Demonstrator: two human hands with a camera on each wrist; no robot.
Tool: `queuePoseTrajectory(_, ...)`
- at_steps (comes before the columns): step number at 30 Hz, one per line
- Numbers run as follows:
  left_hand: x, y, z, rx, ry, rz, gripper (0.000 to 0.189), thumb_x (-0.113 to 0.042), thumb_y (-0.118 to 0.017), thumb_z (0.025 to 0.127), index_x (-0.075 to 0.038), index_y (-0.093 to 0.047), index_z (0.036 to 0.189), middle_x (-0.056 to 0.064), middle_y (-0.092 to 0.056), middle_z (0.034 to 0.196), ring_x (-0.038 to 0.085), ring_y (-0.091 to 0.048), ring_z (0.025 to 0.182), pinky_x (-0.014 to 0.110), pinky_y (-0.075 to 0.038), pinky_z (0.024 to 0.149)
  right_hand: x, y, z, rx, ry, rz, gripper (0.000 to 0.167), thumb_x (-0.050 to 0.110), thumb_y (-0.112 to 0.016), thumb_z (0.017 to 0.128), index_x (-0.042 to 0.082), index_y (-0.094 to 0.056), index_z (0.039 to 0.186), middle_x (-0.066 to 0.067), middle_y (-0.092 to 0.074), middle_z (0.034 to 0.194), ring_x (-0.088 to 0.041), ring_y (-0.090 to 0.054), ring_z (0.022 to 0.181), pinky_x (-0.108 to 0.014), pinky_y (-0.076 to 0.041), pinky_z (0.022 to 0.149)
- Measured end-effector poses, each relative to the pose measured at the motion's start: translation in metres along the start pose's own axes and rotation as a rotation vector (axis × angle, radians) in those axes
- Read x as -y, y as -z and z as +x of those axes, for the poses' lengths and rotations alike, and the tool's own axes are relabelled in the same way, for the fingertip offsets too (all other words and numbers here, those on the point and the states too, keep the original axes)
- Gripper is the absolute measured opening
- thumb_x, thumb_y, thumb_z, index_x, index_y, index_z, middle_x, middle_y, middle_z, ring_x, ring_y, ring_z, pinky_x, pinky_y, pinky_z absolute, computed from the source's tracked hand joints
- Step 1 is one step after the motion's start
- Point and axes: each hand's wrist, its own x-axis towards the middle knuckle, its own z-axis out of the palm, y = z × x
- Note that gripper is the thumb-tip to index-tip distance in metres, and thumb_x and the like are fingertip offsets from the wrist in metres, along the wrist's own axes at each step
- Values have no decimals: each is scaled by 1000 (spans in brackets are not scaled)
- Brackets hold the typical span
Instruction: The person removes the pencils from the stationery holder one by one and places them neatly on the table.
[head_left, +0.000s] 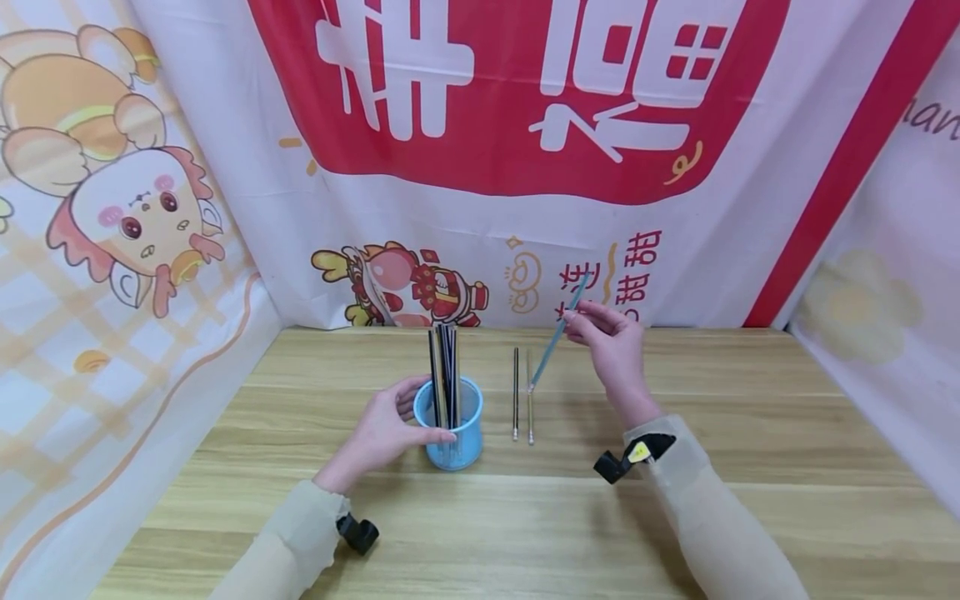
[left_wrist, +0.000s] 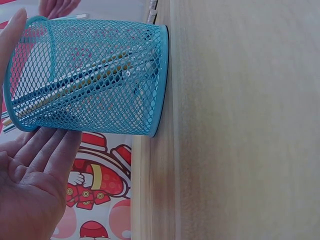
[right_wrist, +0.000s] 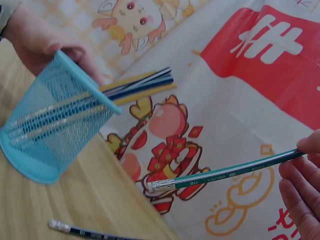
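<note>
My left hand (head_left: 382, 429) holds a light-blue mesh pencil cup (left_wrist: 100, 45) that stands upright on the table. Its thumb lies along the near side and its fingers are behind. Several pencils (right_wrist: 135, 85), dark and yellow, lean inside the cup and stick out above the rim. To the right, my right hand (head_left: 613, 346) pinches a green striped pencil (right_wrist: 225, 172) near its far end; the metal-banded eraser end points down, over the table. Between cup and right hand, a black pencil (head_left: 515, 392) and a tan pencil (head_left: 531, 419) lie side by side.
The wood-grain table (head_left: 510, 533) ends at a printed cloth backdrop (head_left: 517, 183) behind. A patterned cloth (head_left: 150, 350) hangs on the left and another cloth (head_left: 885, 275) on the right. A black wrist camera (head_left: 357, 533) sits on each sleeve.
</note>
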Motion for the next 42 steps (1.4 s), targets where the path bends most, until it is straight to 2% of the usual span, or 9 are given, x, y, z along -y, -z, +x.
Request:
queuePoseTrajectory(7,1,1,0,5,-7,4,83,-31,-97,82,-15,-57,152,12,-62,155,37,-59,145,56,-47,124,-12,5,6,43,-62,-142,40,23,-80,99,4,-72,133,8,-81,101,-3,-76,83,-19,-66,85)
queuePoseTrajectory(14,1,1,0,0,-5,8,84,-31,-97,81,-13,-56,152,13,-62,155,37,-59,145,55,-47,124,-22,5,14,101,-77,-204,39,19,-80,99,2,-72,133,-6,-82,109,-3,-75,81,-21,-67,84)
queuePoseTrajectory(21,1,1,0,-1,-4,5,84,-31,-97,82,-12,-56,153,13,-61,156,37,-59,145,55,-47,124,-32,7,20,227,-152,-328,41,18,-75,101,1,-69,138,-22,-77,128,-6,-77,83,-25,-68,86)
queuePoseTrajectory(27,0,1,0,-2,-1,6,84,-31,-97,82,-13,-56,153,13,-61,156,37,-59,146,55,-47,124,-44,6,22,304,-196,-372,41,12,-73,101,-5,-66,139,-27,-75,127,-15,-80,87,-34,-69,90)
queuePoseTrajectory(31,0,1,0,-1,2,8,83,-31,-97,82,-13,-56,153,13,-61,156,37,-59,145,55,-47,124,-54,3,23,312,-225,-382,41,10,-74,100,-7,-67,137,-28,-76,124,-15,-79,84,-37,-69,90)
queuePoseTrajectory(37,0,1,0,-3,3,9,83,-30,-97,82,-13,-56,153,13,-61,156,37,-59,145,55,-47,124,-67,2,25,289,-282,-420,41,15,-74,100,-1,-69,137,-23,-78,124,-14,-78,86,-33,-68,90)
queuePoseTrajectory(42,-1,1,0,-1,3,10,85,-31,-97,81,-12,-55,153,13,-61,156,37,-59,145,54,-47,124,-77,1,27,265,-319,-431,38,13,-76,99,0,-71,134,-21,-80,117,-14,-77,82,-28,-68,82)
